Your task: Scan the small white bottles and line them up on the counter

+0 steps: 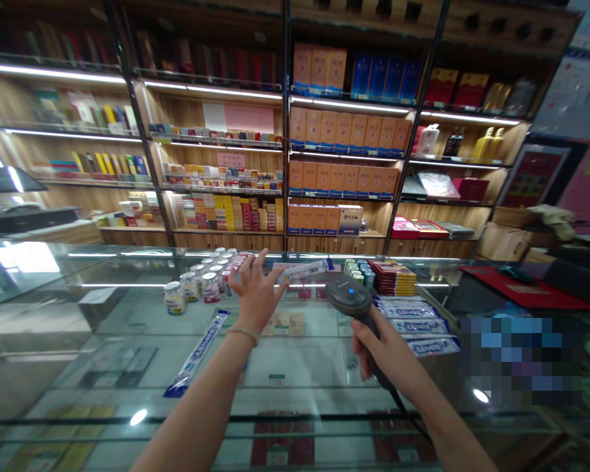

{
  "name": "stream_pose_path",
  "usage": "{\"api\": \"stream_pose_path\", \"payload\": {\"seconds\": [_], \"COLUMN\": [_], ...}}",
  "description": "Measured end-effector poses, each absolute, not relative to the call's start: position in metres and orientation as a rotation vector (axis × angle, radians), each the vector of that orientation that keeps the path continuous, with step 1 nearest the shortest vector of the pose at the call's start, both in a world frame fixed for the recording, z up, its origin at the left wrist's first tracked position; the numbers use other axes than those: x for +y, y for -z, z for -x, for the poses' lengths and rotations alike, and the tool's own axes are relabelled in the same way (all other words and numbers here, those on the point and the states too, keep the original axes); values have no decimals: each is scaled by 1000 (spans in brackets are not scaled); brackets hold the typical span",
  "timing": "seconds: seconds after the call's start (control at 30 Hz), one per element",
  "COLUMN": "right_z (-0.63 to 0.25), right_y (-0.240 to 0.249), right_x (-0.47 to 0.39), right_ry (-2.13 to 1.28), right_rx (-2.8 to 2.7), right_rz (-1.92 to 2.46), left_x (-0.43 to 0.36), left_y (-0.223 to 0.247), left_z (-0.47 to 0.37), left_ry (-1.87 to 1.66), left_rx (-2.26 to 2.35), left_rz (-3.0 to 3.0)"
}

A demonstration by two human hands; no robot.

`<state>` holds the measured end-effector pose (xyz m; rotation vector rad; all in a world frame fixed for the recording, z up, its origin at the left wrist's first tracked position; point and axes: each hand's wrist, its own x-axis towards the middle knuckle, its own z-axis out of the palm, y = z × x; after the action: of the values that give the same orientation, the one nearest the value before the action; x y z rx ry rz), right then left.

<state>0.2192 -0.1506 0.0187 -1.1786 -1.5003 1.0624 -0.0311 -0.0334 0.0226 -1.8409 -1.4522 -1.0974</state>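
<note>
My left hand (255, 293) pinches the near end of a slim white-and-blue packet (307, 269) between thumb and forefinger, its other fingers spread. A barcode shows on the packet's face. My right hand (381, 341) is wrapped round the handle of a black barcode scanner (349, 295), which has a blue light on top and a cable trailing toward me. The scanner head is close to the packet's right end. Another long blue-and-white packet (196, 354) lies on the glass counter (305, 367), left of my left forearm. What the wrappers contain cannot be seen.
Small lidded jars (176, 298) stand in rows behind my left hand. At right lie more blue-and-white packets (420, 326), stacked red-and-gold packs (393, 278) and small green-topped containers (354, 270). Shelves of boxes (344, 179) line the back wall. A red mat (526, 287) lies far right.
</note>
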Motion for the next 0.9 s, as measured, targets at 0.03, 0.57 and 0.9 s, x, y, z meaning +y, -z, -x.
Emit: {"api": "stream_pose_path", "payload": {"seconds": [0.03, 0.57, 0.9], "right_z": [-218, -215, -218], "right_y": [-18, -26, -32], "right_x": [-151, -156, -150], "right_ry": [-1059, -904, -714], "right_rx": [-1490, -1578, -1727], "right_rz": [1192, 1344, 1451], "left_x": [-33, -33, -34], "left_y": [-22, -23, -24], "left_z": [31, 31, 31], "left_ry": [1099, 1101, 1085], "left_rx": [-1451, -1453, -1470], "left_rz": [1843, 1849, 1855]}}
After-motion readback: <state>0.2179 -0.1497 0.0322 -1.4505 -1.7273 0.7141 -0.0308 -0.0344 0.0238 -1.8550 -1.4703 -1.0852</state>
